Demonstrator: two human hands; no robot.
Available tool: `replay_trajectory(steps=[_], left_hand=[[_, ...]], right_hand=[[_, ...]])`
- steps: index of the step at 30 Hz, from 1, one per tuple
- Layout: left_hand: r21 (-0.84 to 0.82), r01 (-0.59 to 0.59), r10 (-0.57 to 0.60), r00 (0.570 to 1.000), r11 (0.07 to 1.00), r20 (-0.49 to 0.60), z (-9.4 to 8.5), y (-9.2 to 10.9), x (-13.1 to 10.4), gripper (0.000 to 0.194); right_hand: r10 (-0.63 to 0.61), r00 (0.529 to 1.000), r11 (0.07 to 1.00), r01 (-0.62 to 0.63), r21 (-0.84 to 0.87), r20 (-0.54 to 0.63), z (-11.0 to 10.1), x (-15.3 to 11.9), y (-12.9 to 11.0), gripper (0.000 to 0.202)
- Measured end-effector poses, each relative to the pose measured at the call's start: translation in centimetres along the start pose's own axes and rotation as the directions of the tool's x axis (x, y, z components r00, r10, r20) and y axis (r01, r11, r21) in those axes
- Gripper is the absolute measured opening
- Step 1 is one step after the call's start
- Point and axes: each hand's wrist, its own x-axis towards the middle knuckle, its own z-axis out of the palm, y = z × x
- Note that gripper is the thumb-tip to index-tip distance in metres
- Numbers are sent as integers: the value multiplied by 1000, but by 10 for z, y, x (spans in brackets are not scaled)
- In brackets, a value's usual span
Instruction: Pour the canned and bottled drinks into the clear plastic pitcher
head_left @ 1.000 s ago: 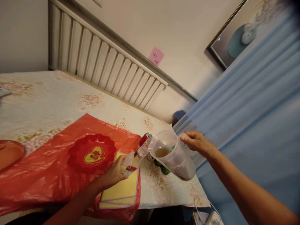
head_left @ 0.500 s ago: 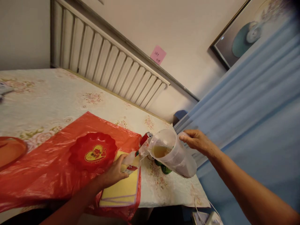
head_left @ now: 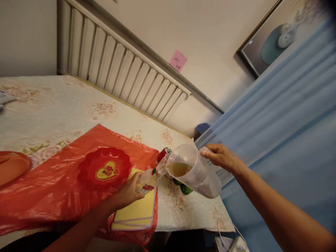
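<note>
A clear jug (head_left: 196,180) is held tilted above the table (head_left: 86,115) by the right hand (head_left: 219,157), whose fingers are wrapped round its handle. Yellow-brown liquid (head_left: 180,169) is gathered inside, near the jug's lip. Just left of the jug, a bottle (head_left: 149,180) is gripped round its body by the left hand (head_left: 131,192); its neck is pointed at the jug's lip (whether the two are touching cannot be told). Behind the jug, a red can (head_left: 162,154) is partly hidden. Below the jug, a green thing (head_left: 186,189) is glimpsed. Further left of the jug, yellow cloths (head_left: 135,211) and a red wavy-rimmed dish (head_left: 105,169) are laid on red plastic (head_left: 47,199). A blue curtain (head_left: 288,140) is hung right of the jug; beyond it, a radiator (head_left: 123,73) is seen.
</note>
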Motion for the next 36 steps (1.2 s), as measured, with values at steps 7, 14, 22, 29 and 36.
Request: replay_trajectory(steps=[7, 14, 22, 29, 36], left_hand=[[11, -22, 22, 1000, 1000, -14, 2, -7, 2, 73], [21, -16, 16, 1000, 1000, 0, 1, -4, 1, 72], [1, -19, 19, 1000, 1000, 14, 1, -4, 2, 71], [18, -34, 34, 999, 999, 7, 1, -7, 2, 71], [14, -24, 24, 1000, 1000, -4, -1, -1, -1, 71]], right_hand=[[-12, 1000, 999, 13, -39, 11, -2, 1, -1, 51], [-2, 1000, 999, 3, -53, 15, -3, 1, -3, 53], [19, 999, 997, -17, -70, 30, -4, 0, -5, 53], [8, 1000, 996, -5, -84, 26, -5, 1, -6, 51], [-8, 1000, 996, 11, -91, 30, -7, 1, -6, 52]])
